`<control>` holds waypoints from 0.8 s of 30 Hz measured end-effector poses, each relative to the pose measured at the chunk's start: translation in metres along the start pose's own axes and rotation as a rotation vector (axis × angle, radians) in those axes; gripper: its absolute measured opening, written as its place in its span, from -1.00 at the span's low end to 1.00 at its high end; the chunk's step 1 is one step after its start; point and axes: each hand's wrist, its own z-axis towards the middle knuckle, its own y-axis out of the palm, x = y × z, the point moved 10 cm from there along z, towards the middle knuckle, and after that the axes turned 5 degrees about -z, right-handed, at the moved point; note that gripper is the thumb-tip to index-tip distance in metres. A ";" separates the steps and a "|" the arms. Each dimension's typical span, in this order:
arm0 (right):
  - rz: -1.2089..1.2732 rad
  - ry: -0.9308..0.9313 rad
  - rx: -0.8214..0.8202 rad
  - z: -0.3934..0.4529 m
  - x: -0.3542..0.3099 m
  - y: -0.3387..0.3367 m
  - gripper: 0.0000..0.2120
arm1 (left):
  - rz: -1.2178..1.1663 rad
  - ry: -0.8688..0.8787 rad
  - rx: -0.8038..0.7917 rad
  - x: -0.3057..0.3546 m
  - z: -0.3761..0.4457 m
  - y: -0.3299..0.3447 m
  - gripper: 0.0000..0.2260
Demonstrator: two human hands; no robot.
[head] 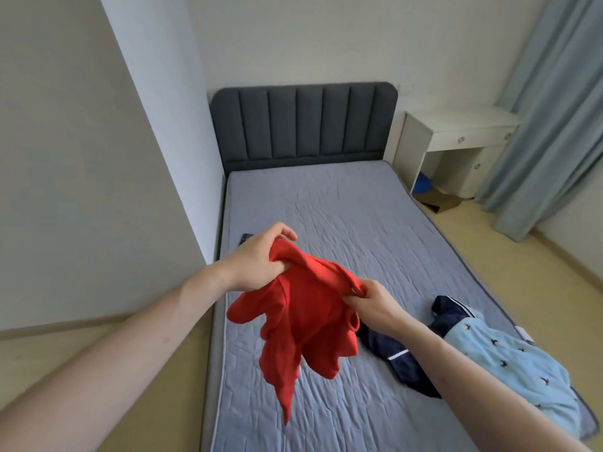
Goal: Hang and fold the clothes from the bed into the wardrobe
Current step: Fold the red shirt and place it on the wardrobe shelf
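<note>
I have the red top (303, 321) lifted clear of the bed (342, 223), held up in front of me over its near half. My left hand (257, 262) is closed on one end of the upper edge, fingers curled into a bunch of fabric. My right hand (368, 303) pinches the other end of that edge between thumb and fingertips. The two hands are apart, with the cloth slack between them.

Judgement on the hold: gripping two points along the top edge lets the rest drop under its own weight, so the shape can be found before hanging or folding. The hands appear to be at the collar or shoulder line, but the edge is rolled and I cannot confirm which.

Condition of the top: plain bright red, soft, knit-like cloth. It hangs crumpled, not spread. Lobes that may be sleeves hang at the left and at the lower right, and a long point trails down towards the mattress. Whether it touches the bed I cannot tell. No print or fastening is visible.

Remaining on the bed, to my right: a navy garment (398, 350) with a pale stripe, and a light blue garment (509, 363) with small dark motifs, lying partly over the navy one. Both are unfolded.

The wardrobe is not in view. I judge the task to be at an early stage.
</note>
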 end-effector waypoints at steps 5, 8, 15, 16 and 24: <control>-0.089 -0.092 0.081 0.005 -0.025 -0.035 -0.87 | 0.220 -0.160 -0.068 -0.068 -0.019 -0.014 -0.33; -0.214 -0.161 0.028 0.011 -0.037 -0.038 -0.83 | 0.258 -0.222 -0.061 -0.096 -0.026 -0.022 -0.26; -0.593 -0.238 -0.065 0.025 -0.031 -0.026 -0.69 | 0.399 -0.272 0.014 -0.136 -0.026 -0.029 -0.59; -0.614 -0.220 -0.062 0.029 -0.026 -0.026 -0.68 | 0.395 -0.251 0.059 -0.136 -0.025 -0.032 -0.59; -0.590 -0.108 0.096 0.052 -0.002 -0.044 -0.75 | 0.070 -0.317 0.149 -0.174 -0.025 -0.026 -0.56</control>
